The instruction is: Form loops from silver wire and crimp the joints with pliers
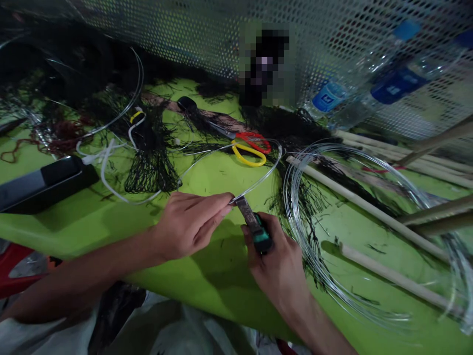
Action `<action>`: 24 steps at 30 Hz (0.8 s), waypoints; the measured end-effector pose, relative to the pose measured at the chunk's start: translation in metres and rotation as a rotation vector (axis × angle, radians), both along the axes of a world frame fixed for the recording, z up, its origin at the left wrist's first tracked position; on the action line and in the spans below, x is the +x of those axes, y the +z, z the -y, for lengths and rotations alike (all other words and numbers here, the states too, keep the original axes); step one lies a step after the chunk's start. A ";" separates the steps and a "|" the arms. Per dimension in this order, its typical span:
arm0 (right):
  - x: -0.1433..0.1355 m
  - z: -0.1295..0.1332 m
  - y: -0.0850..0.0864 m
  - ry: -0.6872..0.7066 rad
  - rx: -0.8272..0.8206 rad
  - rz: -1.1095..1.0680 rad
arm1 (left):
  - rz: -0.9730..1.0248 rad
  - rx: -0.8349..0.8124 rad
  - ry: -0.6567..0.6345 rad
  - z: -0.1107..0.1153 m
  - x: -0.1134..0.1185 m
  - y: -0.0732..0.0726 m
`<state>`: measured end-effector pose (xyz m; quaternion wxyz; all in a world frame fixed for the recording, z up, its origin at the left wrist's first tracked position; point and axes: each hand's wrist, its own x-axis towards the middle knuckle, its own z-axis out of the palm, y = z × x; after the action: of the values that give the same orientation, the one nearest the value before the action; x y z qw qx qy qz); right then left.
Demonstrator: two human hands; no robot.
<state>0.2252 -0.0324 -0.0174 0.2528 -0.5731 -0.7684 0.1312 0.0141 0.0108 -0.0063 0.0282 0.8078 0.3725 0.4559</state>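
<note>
I see a bright green table (207, 182) under me, strewn with black netting, with a perforated metal screen (332, 44) rising behind it.

A thin clear wire (254, 185) loops over the middle of the table, and its near end comes down to my hands. My left hand (188, 224) has its fingertips pressed together, pinching that wire end just above the table. My right hand (277, 261) is wrapped around a green-handled cutter (254, 224), fingers curled tight on the grip, and the tool's metal tip meets the wire right beside my left fingertips.

Just to the right lies a coil of clear wire (306, 231), partly tangled with black netting (151, 158) strands. Beyond the wire loop lies a pair of scissors with one red and one yellow handle (251, 148). Pale wooden sticks (369, 207) stretch across the right side of the table, some crossing the coil. To the left a dark flat bar (44, 182) rests at the table's edge, near white cord (107, 167). Behind the screen stand plastic bottles with blue labels (395, 84). A blurred figure sits past the far edge.
</note>
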 end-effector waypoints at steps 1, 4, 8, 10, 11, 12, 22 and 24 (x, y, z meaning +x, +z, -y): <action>0.000 -0.001 0.002 0.001 0.001 0.015 | -0.003 0.007 0.005 0.000 0.000 0.000; 0.002 -0.005 0.011 0.014 0.035 0.084 | -0.013 0.022 0.047 -0.002 -0.001 0.003; 0.012 -0.008 0.027 0.089 -0.191 -0.091 | 0.015 0.089 0.127 -0.004 -0.005 0.017; 0.017 -0.007 0.033 0.144 -0.308 -0.216 | 0.044 0.160 0.161 -0.005 -0.007 0.026; 0.018 -0.006 0.036 0.151 -0.311 -0.244 | 0.055 0.185 0.164 -0.005 -0.008 0.030; 0.019 -0.005 0.038 0.139 -0.281 -0.250 | 0.056 0.196 0.162 -0.004 -0.009 0.034; 0.048 0.010 0.060 0.112 0.279 -0.072 | -0.118 0.099 0.095 0.009 -0.021 0.079; 0.057 0.005 0.074 0.069 0.430 0.054 | -0.171 -0.075 0.002 0.010 -0.023 0.099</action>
<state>0.2818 -0.0377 0.0565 0.3439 -0.4829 -0.8042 -0.0425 -0.0092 0.0008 0.0924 0.0261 0.8417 0.3914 0.3710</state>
